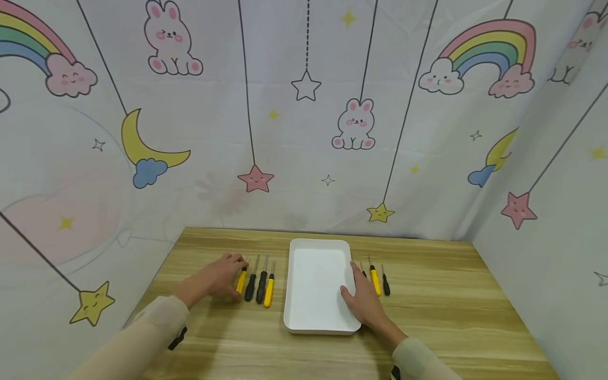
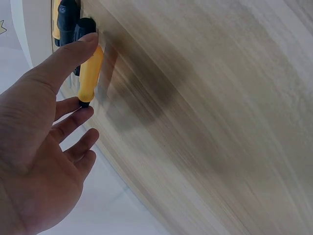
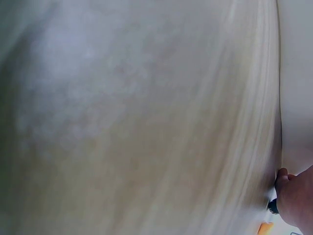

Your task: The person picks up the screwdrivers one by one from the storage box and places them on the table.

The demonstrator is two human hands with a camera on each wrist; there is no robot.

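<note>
My left hand [image 1: 220,275] pinches the outermost yellow-handled screwdriver [image 2: 91,73] of the left group. In the left wrist view its thumb lies at one end of the handle and fingertips at the dark collar. Beside it lie a black-handled screwdriver [image 1: 250,287], another black screwdriver [image 1: 261,289] and a second yellow screwdriver [image 1: 269,292]. A shallow white tray [image 1: 315,285] sits in the middle with nothing in it. My right hand [image 1: 366,303] grips the tray's right side, thumb over the rim. The right wrist view is blurred and shows little of that hand.
Right of the tray lie a yellow screwdriver [image 1: 375,281], a small black screwdriver [image 1: 386,285] and one partly hidden by the right hand. They rest on a wood-grain table [image 1: 442,311]. A patterned cloth [image 1: 304,132] hangs behind and at both sides.
</note>
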